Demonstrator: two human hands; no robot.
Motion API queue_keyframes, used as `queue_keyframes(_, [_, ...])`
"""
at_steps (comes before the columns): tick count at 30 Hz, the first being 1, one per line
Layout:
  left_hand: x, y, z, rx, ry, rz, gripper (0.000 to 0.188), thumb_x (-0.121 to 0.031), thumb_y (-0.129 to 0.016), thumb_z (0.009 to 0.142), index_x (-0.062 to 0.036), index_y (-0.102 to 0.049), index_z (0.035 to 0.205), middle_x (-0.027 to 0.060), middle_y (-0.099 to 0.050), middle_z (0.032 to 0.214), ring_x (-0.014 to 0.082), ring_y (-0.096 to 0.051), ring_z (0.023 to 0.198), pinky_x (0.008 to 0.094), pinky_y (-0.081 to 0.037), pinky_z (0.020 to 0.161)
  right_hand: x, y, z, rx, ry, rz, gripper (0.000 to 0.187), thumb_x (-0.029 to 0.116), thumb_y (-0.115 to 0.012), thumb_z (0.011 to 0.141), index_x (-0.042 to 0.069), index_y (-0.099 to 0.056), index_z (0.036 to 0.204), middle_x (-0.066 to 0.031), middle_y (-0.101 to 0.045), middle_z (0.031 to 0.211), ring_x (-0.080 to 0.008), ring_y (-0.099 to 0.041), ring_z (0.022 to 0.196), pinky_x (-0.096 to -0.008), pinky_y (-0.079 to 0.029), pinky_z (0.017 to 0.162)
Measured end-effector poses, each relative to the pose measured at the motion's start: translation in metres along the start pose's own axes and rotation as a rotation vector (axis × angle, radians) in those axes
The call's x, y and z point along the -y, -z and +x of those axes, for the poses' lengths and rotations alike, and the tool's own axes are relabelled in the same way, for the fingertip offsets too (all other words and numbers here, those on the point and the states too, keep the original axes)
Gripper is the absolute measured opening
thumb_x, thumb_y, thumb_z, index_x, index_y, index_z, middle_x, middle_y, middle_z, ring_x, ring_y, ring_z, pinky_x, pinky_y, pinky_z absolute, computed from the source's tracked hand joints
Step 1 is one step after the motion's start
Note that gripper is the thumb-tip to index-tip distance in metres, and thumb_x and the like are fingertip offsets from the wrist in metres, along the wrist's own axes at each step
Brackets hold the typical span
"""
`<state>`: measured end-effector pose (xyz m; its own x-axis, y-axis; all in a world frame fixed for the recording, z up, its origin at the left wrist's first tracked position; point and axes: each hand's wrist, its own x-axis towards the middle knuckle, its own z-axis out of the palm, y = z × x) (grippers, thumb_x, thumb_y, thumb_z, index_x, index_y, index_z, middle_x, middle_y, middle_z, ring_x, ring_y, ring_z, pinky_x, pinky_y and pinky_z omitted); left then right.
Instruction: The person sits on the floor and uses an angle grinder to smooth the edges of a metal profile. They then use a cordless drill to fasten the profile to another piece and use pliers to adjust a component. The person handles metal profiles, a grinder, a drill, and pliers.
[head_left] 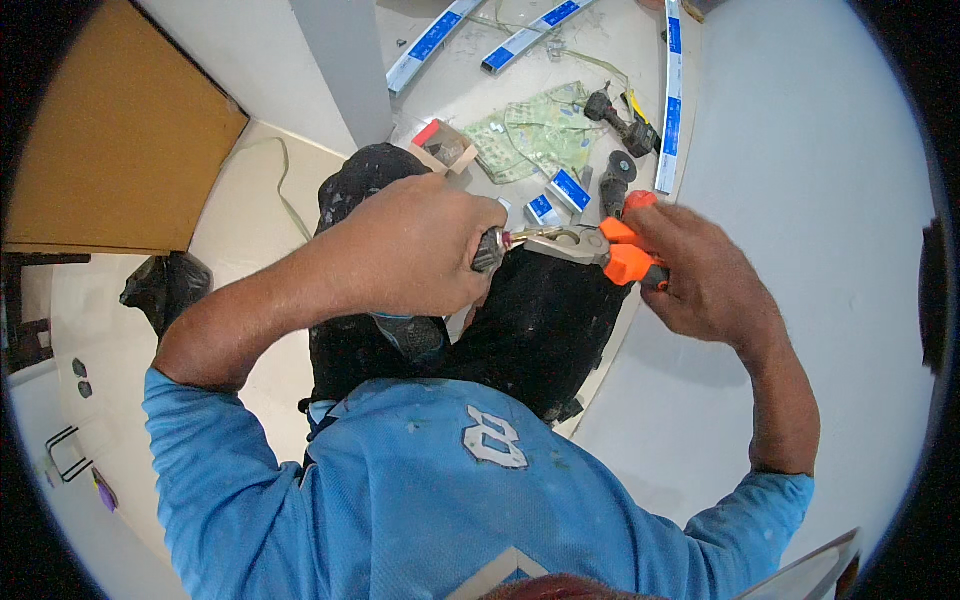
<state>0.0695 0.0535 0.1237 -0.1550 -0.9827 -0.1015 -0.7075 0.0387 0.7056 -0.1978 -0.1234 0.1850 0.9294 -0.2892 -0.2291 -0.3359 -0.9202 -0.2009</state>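
Note:
My left hand (430,245) is closed round a dark, ribbed, round-bodied tool (488,250) with a reddish collar and a thin brass-coloured tip pointing right. Its exact kind cannot be made out. My right hand (708,272) grips a pair of pliers (628,262) by the orange handles. The pliers' grey jaws point left and meet the thin tip, apparently clamping it. Both tools are held above my black-trousered legs (545,310). Just beyond the pliers lie two short blue-and-white metal offcuts (570,190), and an angle grinder (615,180) lies beside them.
A cordless drill (625,122) lies beyond the grinder, near a green patterned sheet (540,130). An opened small box (443,147) sits left of the sheet. Long blue-and-white metal profiles (672,110) lie farther off. A pale wall (800,250) rises at right; a black bag (170,287) stands left.

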Motion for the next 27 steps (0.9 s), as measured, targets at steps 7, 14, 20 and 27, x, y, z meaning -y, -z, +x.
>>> queue_keyframes(7, [0.008, 0.005, -0.004, 0.077, 0.065, -0.097, 0.018, -0.012, -0.074, 0.080, 0.0037, -0.072, 0.089, 0.0201, -0.069, 0.069, 0.0303, -0.073, 0.066, 0.0441, -0.058, 0.067, -0.011, 0.006, 0.012, -0.086, 0.102, -0.231, 0.064, 0.003, -0.084, 0.070, 0.008, -0.065, 0.131, -0.0168, -0.067, 0.116, -0.0309, -0.065, 0.103, -0.0466, -0.056, 0.090])
queue_keyframes(14, [0.028, 0.012, -0.018, -0.056, 0.241, -0.109, 0.021, -0.012, -0.072, 0.080, 0.0062, -0.076, 0.091, 0.0226, -0.073, 0.074, 0.0290, -0.074, 0.067, 0.0419, -0.060, 0.070, -0.098, 0.023, -0.066, -0.103, -0.597, -0.204, 0.030, 0.013, -0.080, 0.093, 0.004, -0.068, 0.119, -0.0180, -0.074, 0.095, -0.0367, -0.073, 0.089, -0.0500, -0.057, 0.082])
queue_keyframes(20, [0.016, 0.010, -0.005, 0.018, 0.239, -0.096, 0.016, -0.011, -0.073, 0.082, 0.0025, -0.066, 0.082, 0.0109, -0.065, 0.068, 0.0199, -0.062, 0.065, 0.0400, -0.052, 0.064, -0.003, -0.024, -0.019, -0.107, -0.311, 0.220, 0.040, 0.013, -0.075, 0.099, 0.004, -0.067, 0.137, -0.0204, -0.076, 0.095, -0.0307, -0.076, 0.088, -0.0453, -0.059, 0.085])
queue_keyframes(27, [0.005, 0.004, 0.005, 0.133, 0.284, -0.197, 0.014, -0.007, -0.073, 0.084, 0.0003, -0.061, 0.080, 0.0058, -0.064, 0.068, 0.0156, -0.066, 0.063, 0.0364, -0.054, 0.059, 0.020, -0.032, -0.002, 0.063, -0.284, 0.151, 0.047, 0.018, -0.074, 0.102, 0.008, -0.060, 0.145, -0.0179, -0.073, 0.130, -0.0357, -0.071, 0.121, -0.0528, -0.057, 0.106])
